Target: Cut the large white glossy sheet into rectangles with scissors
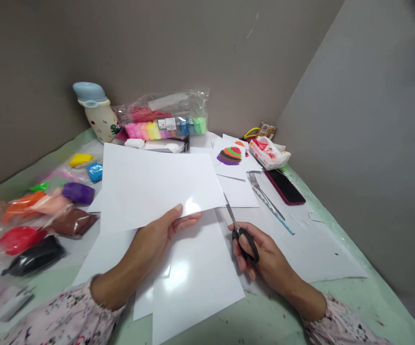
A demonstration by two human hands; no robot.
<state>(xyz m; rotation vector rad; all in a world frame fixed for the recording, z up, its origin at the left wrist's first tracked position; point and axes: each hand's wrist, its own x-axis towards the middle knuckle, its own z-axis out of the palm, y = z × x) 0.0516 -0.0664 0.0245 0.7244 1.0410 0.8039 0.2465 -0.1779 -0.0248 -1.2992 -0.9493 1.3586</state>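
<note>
My left hand point(164, 230) is closed on a sheet of white paper point(153, 187), thumb on top and fingers underneath, holding it above the table. In my right hand point(258, 249) is a pair of scissors point(238, 230) with black handles, my thumb and fingers in the loops. Its blades point up and away from me, with the tips at the right edge of the held sheet. Whether the blades touch the paper, I cannot tell. Below the raised sheet lie more white sheets point(196, 297), partly overlapping.
Bags of coloured clay point(74, 220) spread along the left. A bottle point(99, 115) and a clear pack of clay point(157, 129) stand at the back. Toward the right are a striped coloured drawing point(230, 155), a fork point(261, 187), a phone point(284, 187) and a tissue pack point(269, 152). Walls point(373, 143) border the table.
</note>
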